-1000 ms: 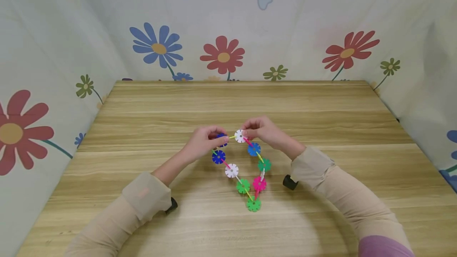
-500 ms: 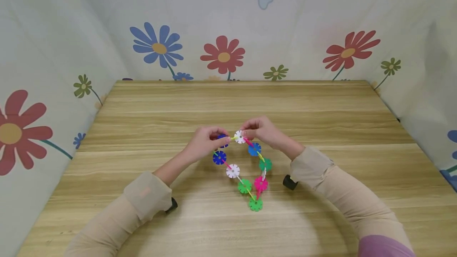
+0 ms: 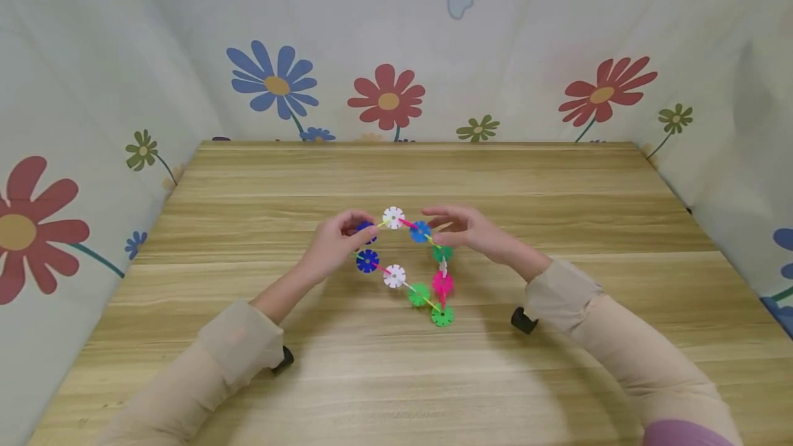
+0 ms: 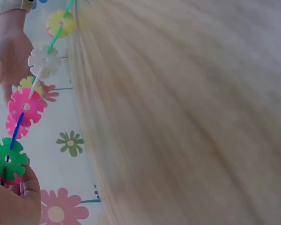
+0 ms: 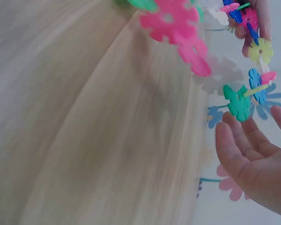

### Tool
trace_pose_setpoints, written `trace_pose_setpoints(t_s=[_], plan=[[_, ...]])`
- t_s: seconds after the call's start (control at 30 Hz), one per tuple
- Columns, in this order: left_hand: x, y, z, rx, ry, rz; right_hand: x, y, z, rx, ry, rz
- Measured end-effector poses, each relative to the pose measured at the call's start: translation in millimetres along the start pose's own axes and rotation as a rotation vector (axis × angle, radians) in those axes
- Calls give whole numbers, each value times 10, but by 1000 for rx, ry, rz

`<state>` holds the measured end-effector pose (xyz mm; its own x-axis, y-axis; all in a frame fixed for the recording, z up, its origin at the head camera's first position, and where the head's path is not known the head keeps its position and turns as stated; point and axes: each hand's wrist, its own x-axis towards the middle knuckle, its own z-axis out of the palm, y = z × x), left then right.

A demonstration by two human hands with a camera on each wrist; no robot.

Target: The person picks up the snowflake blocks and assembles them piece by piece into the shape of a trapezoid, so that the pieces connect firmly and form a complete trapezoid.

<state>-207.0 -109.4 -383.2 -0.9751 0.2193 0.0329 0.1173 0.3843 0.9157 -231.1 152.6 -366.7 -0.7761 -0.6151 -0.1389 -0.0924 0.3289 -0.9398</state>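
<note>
A loop of notched snowflake discs, linked edge to edge, hangs between my hands, held above the table. My left hand pinches a dark blue disc at the loop's left corner. In the left wrist view, a green disc sits at those fingers. At the far side is a white disc; a light green disc forms the near corner. My right hand is beside the blue disc and teal disc, fingers spread. In the right wrist view, its fingers are loosely bent below a green disc, gripping nothing.
A wood-grain table lies beneath the hands. Behind and beside it hangs a pale cloth printed with flowers and a butterfly. Small black pieces stick out under both sleeve cuffs.
My right hand has let go of the white disc and moved right. The left hand has shifted left and slightly away with the loop, which now sits farther up the view.
</note>
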Motion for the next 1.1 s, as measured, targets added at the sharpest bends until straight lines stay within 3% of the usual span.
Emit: trace_pose_setpoints(t_s=[0.17,0.5,0.83,1.1], plan=[[-5,-56,-73,0,44,4,-112,104,-58,14,-71,56],[-39,-66,-95,99,27,8,-193,222,-28,144,-182,129],[3,-94,-59,336,-101,74,-151,203,-69,142,-74,142],[169,-180,-13,378,-221,114,-98,208,-179,79,21,110]])
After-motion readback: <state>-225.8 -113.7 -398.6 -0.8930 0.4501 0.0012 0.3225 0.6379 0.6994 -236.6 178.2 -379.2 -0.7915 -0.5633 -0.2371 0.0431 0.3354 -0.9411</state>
